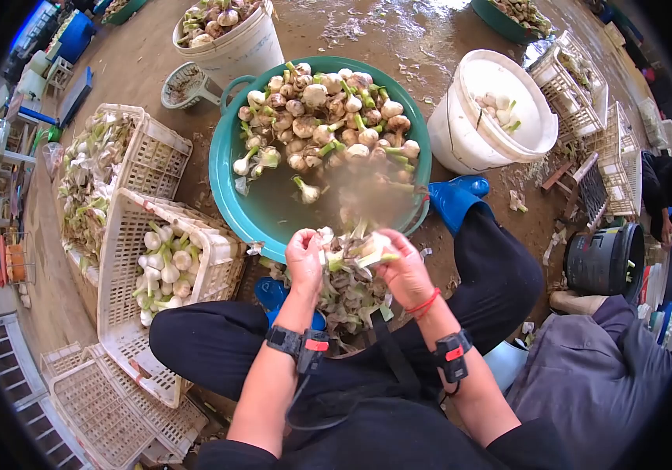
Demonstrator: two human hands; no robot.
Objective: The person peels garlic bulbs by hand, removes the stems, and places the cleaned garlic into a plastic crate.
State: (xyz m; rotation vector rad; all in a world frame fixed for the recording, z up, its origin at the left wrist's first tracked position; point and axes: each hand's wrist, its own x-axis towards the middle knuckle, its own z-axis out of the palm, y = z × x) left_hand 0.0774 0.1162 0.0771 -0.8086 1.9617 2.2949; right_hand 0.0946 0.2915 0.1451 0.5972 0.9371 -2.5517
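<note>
Both hands meet just past the near rim of a wide green basin [226,196], above a heap of loose peelings [344,301]. My left hand [304,258] is closed in a pinch on pale garlic skin. My right hand [402,270], with a red cord at its wrist, has its fingers closed around a garlic bulb with a green stem [371,251]. Many garlic bulbs [316,117] fill the far part of the basin, and murky water shows in the near part. A blurred patch hides some bulbs at the right.
A white crate [128,290] with cleaned garlic stands at the left, beside a crate of peelings [93,180]. At the right is a white bucket [457,129] holding some bulbs. Another garlic bucket [250,55] stands behind the basin. A person in grey [586,376] sits at the lower right.
</note>
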